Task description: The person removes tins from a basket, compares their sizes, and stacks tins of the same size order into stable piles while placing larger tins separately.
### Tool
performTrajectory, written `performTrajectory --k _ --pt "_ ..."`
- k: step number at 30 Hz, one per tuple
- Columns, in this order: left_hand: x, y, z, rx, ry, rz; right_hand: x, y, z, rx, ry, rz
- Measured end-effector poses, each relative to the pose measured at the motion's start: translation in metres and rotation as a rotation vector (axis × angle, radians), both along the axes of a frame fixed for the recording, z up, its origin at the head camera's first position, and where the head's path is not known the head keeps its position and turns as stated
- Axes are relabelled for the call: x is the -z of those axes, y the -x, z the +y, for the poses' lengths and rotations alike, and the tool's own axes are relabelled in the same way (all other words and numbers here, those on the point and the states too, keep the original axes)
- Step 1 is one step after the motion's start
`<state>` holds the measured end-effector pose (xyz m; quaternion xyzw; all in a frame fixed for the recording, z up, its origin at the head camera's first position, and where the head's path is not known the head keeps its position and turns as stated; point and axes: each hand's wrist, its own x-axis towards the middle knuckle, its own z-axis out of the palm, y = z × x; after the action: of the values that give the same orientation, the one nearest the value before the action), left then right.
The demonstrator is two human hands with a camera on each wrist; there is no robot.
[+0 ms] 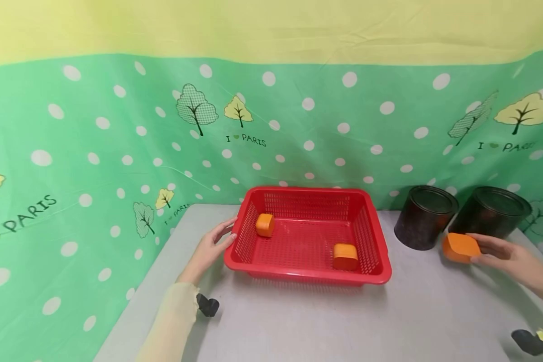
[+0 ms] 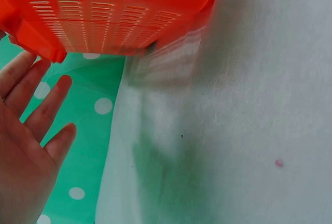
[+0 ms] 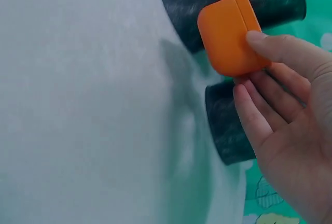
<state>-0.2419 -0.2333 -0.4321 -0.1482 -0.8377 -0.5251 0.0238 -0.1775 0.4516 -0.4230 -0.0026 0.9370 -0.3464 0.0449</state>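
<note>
A red plastic basket (image 1: 307, 274) stands mid-table with two orange blocks inside, one orange block (image 1: 265, 225) by its left wall and another orange block (image 1: 345, 257) near the front right. My left hand (image 1: 208, 254) is at the basket's left rim, fingers mostly straight; in the left wrist view the fingers (image 2: 49, 105) are spread beside the red wall. On the right, my right hand (image 1: 509, 259) pinches a rounded orange block (image 3: 228, 35) between thumb and fingers, held above the table in front of two black cans.
One black can (image 1: 423, 218) stands to the right of the basket, and a second black can (image 1: 490, 211) is behind the right hand. A green dotted cloth (image 1: 307, 125) hangs behind the grey-white table (image 1: 307, 327) and along its left side.
</note>
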Motion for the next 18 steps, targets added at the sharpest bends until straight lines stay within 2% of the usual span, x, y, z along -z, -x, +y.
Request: performTrajectory --k 3,8,14,18 --pt "0.002 -0.003 0.000 0.010 -0.004 -0.003 0.009 0.000 0.009 -0.006 -0.067 -0.081" --pt "0.002 -0.004 0.001 -0.001 -0.016 -0.009 0.023 0.003 0.015 -0.014 -0.084 -0.154" --pt "0.001 -0.002 0.000 -0.001 -0.012 0.003 0.026 0.005 0.022 -0.005 -0.033 -0.135" --pt "0.001 -0.002 0.000 0.005 -0.013 0.002 0.017 -0.002 0.024 0.031 0.024 -0.090"
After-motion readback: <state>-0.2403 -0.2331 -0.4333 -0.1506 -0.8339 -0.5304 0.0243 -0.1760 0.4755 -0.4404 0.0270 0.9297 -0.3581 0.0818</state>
